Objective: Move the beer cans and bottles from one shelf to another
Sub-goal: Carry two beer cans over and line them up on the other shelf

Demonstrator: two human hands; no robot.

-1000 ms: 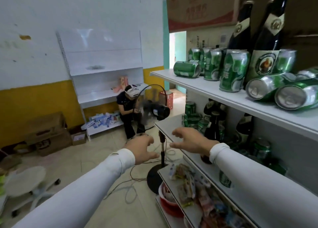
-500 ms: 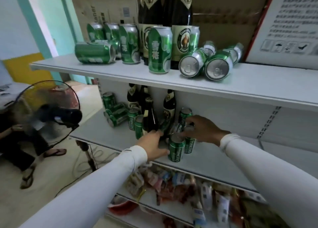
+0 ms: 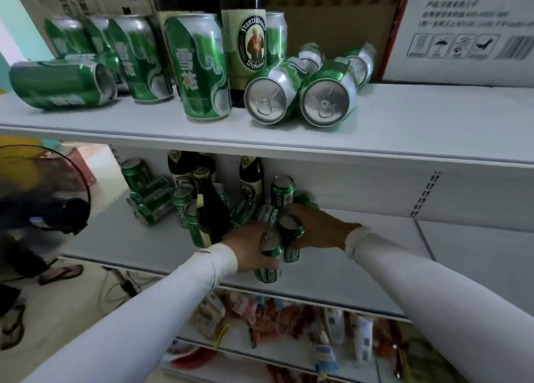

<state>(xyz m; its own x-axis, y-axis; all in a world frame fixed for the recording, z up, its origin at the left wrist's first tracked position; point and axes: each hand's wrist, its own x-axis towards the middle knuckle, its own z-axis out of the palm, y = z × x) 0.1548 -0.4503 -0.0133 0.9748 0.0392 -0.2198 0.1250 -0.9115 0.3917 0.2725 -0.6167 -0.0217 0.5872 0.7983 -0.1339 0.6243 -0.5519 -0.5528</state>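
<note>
- Head view: both hands reach onto the middle shelf (image 3: 332, 275), near its front edge, each arm in a white sleeve (image 3: 161, 304).
- Left hand (image 3: 248, 249) has its fingers curled round a green can (image 3: 268, 255) that stands upright close to the shelf's front edge.
- Right hand (image 3: 318, 226) is wrapped round a second green can (image 3: 290, 232), just behind and touching the first one.
- More cans and dark bottles (image 3: 212, 215) crowd the same shelf to the left of the hands and behind them; some cans there lie on their sides.
- Top shelf (image 3: 404, 128) carries upright green cans, one tall can (image 3: 199, 68) nearest its front edge, and a labelled bottle (image 3: 244, 44) behind it.
- Two cans (image 3: 271, 94) lie on their sides on the top shelf with lids facing out; another lies toward its left end.
- White carton (image 3: 468, 30) stands at the right end of the top shelf.
- Bottom shelf holds packets of snacks (image 3: 274, 316).
- Fan (image 3: 49, 209) stands off the left end of the shelves.
</note>
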